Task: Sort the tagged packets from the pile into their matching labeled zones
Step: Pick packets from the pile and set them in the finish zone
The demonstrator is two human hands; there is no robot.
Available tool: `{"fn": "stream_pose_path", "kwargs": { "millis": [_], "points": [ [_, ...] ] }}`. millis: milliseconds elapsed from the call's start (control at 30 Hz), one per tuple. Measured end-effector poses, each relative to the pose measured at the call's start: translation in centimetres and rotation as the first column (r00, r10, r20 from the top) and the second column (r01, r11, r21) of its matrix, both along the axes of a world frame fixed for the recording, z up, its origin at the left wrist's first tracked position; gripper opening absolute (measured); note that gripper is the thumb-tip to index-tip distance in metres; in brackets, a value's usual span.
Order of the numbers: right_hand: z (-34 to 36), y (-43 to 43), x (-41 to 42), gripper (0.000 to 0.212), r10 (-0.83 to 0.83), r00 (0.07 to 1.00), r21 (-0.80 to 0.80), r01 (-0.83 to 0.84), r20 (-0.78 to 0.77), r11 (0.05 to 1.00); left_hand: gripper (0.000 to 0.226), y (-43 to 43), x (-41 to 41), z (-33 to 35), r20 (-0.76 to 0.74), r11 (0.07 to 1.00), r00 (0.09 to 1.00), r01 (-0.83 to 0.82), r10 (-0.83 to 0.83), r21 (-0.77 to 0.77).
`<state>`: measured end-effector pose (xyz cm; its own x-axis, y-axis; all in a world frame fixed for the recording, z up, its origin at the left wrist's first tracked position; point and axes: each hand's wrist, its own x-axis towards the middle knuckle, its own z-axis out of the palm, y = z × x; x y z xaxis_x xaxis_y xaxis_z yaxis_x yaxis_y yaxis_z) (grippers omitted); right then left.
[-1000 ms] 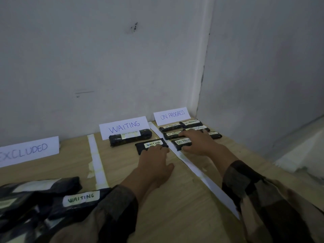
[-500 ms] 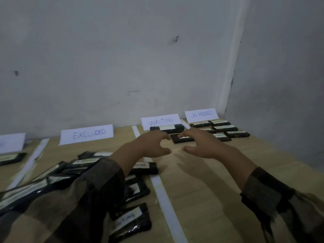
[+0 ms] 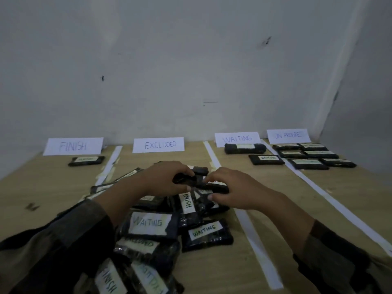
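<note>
Head view: the left hand has its grip curled round a dark packet at the top of the pile. The pile lies on the bench in front of the EXCLUDED sign. The right hand meets it there. Its fingertips are at the same packet and its thumb is against a second packet below — whether that grip pinches, I cannot tell. One packet lies under the FINISH sign, two by the WAITING sign and six by the ON PROGRESS sign — white tape strips divide the zones.
</note>
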<state>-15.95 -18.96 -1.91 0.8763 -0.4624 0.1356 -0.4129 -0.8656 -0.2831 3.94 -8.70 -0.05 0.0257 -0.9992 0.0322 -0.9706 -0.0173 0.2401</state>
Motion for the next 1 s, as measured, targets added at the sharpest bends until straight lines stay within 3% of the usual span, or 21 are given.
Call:
{"fn": "stream_pose_path", "kwargs": {
  "millis": [367,567,733,1000],
  "points": [
    [-1.2,5.8,2.7,0.051,0.152,0.988,-0.012,-0.152,-0.003,0.988,0.028,5.2,3.4,-0.7,-0.156,0.991,0.988,-0.004,-0.017,-0.135],
    [-2.1,7.1,3.6,0.078,0.123,0.992,-0.087,-0.126,-0.041,0.988,0.023,7.1,4.4,-0.8,-0.241,1.000,0.970,0.017,-0.020,-0.013],
    [-2.3,6.9,4.0,0.053,0.105,0.994,-0.007,-0.104,0.026,0.995,0.044,8.1,4.7,-0.9,-0.205,0.996,0.979,0.029,-0.011,0.083],
    [-2.5,6.1,3.8,0.040,0.043,0.989,0.179,-0.067,0.139,0.982,0.024,7.9,4.3,-1.1,-0.356,0.999,0.934,0.018,-0.007,0.027]
  ]
}}
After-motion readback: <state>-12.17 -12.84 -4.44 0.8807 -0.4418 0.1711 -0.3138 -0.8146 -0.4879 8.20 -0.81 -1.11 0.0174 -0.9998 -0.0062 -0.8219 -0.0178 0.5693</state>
